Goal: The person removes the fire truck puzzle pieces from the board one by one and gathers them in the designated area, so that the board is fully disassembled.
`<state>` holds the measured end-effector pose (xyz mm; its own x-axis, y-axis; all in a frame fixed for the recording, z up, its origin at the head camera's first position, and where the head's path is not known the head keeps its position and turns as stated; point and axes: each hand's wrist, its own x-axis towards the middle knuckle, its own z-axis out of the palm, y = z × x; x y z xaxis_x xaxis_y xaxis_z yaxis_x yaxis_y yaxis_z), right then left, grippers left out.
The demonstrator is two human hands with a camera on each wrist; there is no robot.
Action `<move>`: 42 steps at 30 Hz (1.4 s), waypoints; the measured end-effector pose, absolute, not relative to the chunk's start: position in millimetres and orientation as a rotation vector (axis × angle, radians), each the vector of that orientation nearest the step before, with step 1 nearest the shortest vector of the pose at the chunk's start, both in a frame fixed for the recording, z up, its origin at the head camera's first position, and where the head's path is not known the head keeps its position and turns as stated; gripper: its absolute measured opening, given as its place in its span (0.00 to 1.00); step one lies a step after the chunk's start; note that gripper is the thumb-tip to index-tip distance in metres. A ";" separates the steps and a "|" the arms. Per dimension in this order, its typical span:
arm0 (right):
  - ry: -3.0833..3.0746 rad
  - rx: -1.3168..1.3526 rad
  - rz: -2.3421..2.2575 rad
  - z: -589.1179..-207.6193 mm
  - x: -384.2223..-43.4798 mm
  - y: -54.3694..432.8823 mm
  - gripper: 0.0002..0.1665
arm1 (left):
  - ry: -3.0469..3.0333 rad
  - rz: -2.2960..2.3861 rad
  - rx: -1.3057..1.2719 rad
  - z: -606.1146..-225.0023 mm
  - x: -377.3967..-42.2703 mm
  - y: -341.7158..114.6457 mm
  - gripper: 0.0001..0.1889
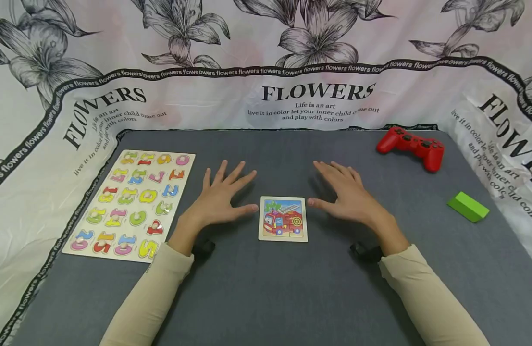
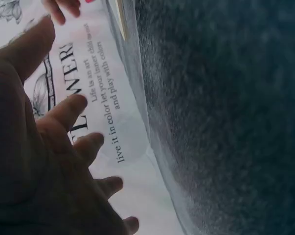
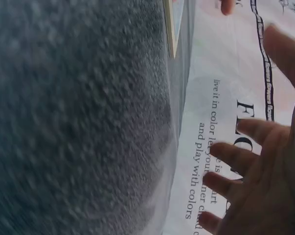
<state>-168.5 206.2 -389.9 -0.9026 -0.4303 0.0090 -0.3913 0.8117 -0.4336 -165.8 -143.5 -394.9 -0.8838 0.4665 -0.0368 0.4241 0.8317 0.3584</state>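
Observation:
A small square jigsaw puzzle with a red fire truck picture lies on the grey table, between the two hands. My left hand is spread with straight fingers to the puzzle's left, its thumb tip close to the puzzle edge. On the other side, my right hand has its fingers extended, thumb pointing at the puzzle's upper right corner. Neither hand holds anything. In the left wrist view the puzzle's edge shows at the top; the right wrist view also catches a corner of the board.
A number puzzle board with colourful figures lies at the left, partly behind the left forearm. At the back right is a red game controller, with a green block nearer the right edge. A flower-printed cloth hangs behind the table.

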 end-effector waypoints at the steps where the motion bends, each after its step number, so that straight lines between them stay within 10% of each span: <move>1: 2.877 -0.685 -0.671 -391.0 -167.7 205.1 0.59 | 2.867 0.526 0.720 -395.2 -165.0 -142.7 0.47; 42: 2.678 -0.848 -0.619 -407.4 -166.6 182.9 0.66 | 2.641 0.463 0.696 -404.8 -167.2 -130.7 0.60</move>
